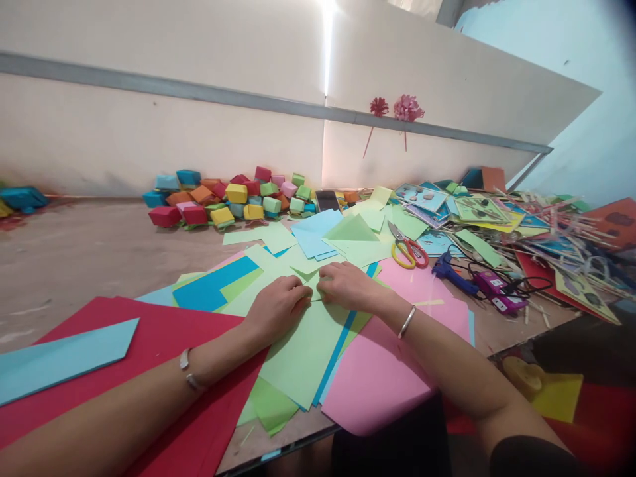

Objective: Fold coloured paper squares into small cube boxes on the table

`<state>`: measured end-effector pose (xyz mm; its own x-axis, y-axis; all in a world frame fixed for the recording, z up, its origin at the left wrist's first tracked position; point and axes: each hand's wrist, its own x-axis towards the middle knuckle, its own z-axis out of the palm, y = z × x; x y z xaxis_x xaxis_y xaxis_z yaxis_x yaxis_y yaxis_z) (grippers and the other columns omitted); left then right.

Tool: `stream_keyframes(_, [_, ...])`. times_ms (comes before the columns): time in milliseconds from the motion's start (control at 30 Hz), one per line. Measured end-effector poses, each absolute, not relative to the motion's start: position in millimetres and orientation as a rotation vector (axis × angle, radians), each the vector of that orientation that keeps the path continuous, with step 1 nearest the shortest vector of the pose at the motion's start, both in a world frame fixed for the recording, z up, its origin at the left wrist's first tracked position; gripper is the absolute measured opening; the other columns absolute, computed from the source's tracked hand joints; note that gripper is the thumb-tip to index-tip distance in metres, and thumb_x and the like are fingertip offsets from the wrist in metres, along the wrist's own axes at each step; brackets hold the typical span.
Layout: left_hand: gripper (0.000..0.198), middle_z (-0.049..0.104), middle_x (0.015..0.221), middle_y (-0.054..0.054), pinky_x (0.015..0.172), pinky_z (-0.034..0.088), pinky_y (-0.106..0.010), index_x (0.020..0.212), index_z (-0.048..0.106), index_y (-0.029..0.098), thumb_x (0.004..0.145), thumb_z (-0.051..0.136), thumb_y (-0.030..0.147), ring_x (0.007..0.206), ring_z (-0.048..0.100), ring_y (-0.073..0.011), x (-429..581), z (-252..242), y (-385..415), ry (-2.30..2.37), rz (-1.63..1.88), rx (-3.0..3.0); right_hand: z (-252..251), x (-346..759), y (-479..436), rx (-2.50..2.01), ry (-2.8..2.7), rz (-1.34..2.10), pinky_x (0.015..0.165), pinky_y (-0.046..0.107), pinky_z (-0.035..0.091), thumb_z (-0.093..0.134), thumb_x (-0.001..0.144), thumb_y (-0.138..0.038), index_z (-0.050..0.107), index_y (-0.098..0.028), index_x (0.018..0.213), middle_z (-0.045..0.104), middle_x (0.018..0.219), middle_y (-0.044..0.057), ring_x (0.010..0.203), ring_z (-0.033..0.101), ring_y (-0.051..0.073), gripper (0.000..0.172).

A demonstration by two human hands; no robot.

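My left hand point(277, 306) and my right hand point(348, 285) meet at the middle of the table, fingers curled and pressed down on a small light green paper piece point(314, 289). That piece lies on a larger light green sheet point(303, 351). Under it are blue sheets point(213, 285), a pink sheet point(382, 371) and a big red sheet point(163, 331). Both wrists wear a silver bracelet. What lies between the fingertips is mostly hidden.
A heap of coloured paper boxes point(233, 199) lies at the back, near a phone point(326, 200). Scissors point(407, 250) with yellow and red handles and a blue glue gun point(454, 275) lie right of my hands. Cards and sticks point(546, 232) clutter the right side. Paper flowers point(397, 109) hang on the wall.
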<state>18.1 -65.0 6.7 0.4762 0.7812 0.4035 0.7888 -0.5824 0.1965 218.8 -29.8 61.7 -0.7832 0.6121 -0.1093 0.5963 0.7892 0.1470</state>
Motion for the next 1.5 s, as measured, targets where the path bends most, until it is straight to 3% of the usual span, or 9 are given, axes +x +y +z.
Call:
stream_keyframes(100, [0.029,0.071,0.089,-0.008,0.068,0.05,-0.032,0.103,0.07,0.02,0.097,0.042,0.026,0.081,0.065,-0.0222,18.5,4.3,-66.0,-1.426,-0.91,-2.68,66.3,218.2,-30.3,0.931,2.767,0.203,0.078,0.033,0.037,0.05,0.097,-0.011,0.071,-0.014,0.104,0.067,0.107,0.012,0.1,0.06,0.022,0.023])
stream_keyframes(200, [0.029,0.071,0.091,-0.008,0.074,0.051,-0.034,0.098,0.068,0.02,0.098,0.038,0.023,0.085,0.065,-0.0221,19.2,7.7,-67.8,-1.451,-0.997,-2.645,71.5,217.5,-30.9,0.931,2.731,0.203,0.078,0.033,0.036,0.05,0.095,-0.005,0.071,-0.012,0.103,0.068,0.1,0.011,0.096,0.062,0.02,0.024])
stream_keyframes(367, [0.023,0.069,0.097,-0.012,0.077,0.05,-0.04,0.09,0.067,0.019,0.092,0.054,0.038,0.09,0.062,-0.0272,18.5,16.7,-70.1,-1.478,-0.929,-2.596,72.5,218.0,-29.9,1.02,2.716,0.203,0.075,0.032,0.036,0.049,0.095,-0.006,0.07,-0.012,0.103,0.068,0.1,0.011,0.094,0.063,0.021,0.024])
stream_keyframes(467, [0.018,0.069,0.1,-0.012,0.08,0.05,-0.042,0.09,0.068,0.019,0.086,0.062,0.035,0.094,0.062,-0.0295,17.1,16.1,-68.9,-1.498,-0.898,-2.59,71.4,220.2,-28.1,1.057,2.695,0.202,0.072,0.032,0.036,0.048,0.095,-0.006,0.069,-0.013,0.105,0.067,0.1,0.011,0.094,0.062,0.021,0.025])
stream_keyframes(733, [0.021,0.072,0.088,-0.008,0.071,0.047,-0.037,0.082,0.07,0.021,0.092,0.051,0.027,0.081,0.064,-0.0251,14.4,12.2,-64.6,-1.501,-0.744,-2.669,58.2,222.7,-26.9,1.083,2.887,0.208,0.072,0.031,0.035,0.053,0.094,-0.012,0.067,-0.016,0.116,0.064,0.111,0.012,0.099,0.056,0.022,0.026])
stream_keyframes(900, [0.022,0.07,0.087,-0.009,0.07,0.047,-0.035,0.077,0.066,0.021,0.09,0.049,0.023,0.083,0.063,-0.0245,15.7,14.7,-68.3,-1.562,-0.779,-2.636,44.2,221.7,-15.8,1.151,2.923,-0.06,0.067,0.028,0.032,0.054,0.094,-0.013,0.072,-0.016,0.09,0.068,0.096,0.008,0.088,0.056,0.018,0.02])
stream_keyframes(1200, [0.025,0.065,0.072,-0.008,0.063,0.04,-0.036,0.073,0.06,0.022,0.09,0.042,0.022,0.072,0.059,-0.0261,14.2,15.0,-63.2,-1.752,-0.707,-2.536,40.2,223.7,-11.5,1.362,3.003,-0.574,0.067,0.024,0.032,0.054,0.094,-0.019,0.064,-0.017,0.087,0.065,0.085,0.002,0.079,0.053,0.014,0.012])
stream_keyframes(1333, [0.021,0.068,0.078,-0.009,0.064,0.041,-0.037,0.082,0.062,0.021,0.089,0.043,0.023,0.076,0.06,-0.0269,13.4,12.8,-60.7,-1.814,-0.789,-2.539,38.9,224.3,-11.1,1.512,2.959,-0.741,0.066,0.023,0.033,0.057,0.092,-0.019,0.063,-0.017,0.083,0.063,0.078,0.0,0.073,0.052,0.012,0.011])
stream_keyframes(1500, [0.02,0.063,0.08,-0.008,0.072,0.047,-0.038,0.074,0.06,0.021,0.087,0.053,0.035,0.08,0.059,-0.0262,12.6,12.2,-59.3,-1.811,-0.948,-2.513,41.5,224.7,-13.8,1.65,3.023,-0.9,0.065,0.023,0.037,0.055,0.092,-0.02,0.058,-0.018,0.078,0.061,0.073,-0.002,0.065,0.053,0.01,0.014])
